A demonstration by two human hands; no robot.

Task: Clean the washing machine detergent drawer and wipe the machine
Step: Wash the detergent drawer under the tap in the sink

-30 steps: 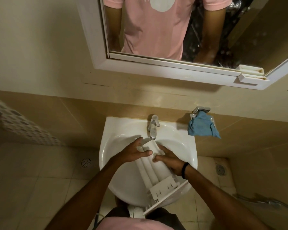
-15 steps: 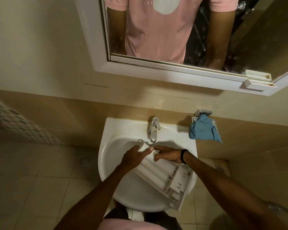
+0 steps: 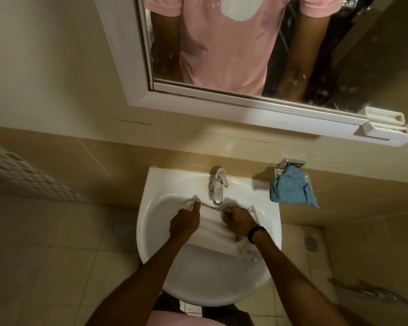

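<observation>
First, steady the left end with the left hand (image 3: 185, 223): thumb laid along the top edge, fingers wrapped under it. Keep the drawer (image 3: 212, 228) low inside the basin (image 3: 151, 231), slanting from upper left to lower right, its middle just below the tap (image 3: 218, 187). Tilt toward the lower end to flush residue out and down the drain. Turn as needed to bring every compartment under the spout. Rub corners and ribs with the right hand (image 3: 239, 221), curled tight over the far edge just right of the spout, forearm crossing the drawer's lower end. Avoid knocking plastic against porcelain. Reserve the blue cloth (image 3: 292, 191), hung on the wall holder beside the basin, for wiping the machine.
</observation>
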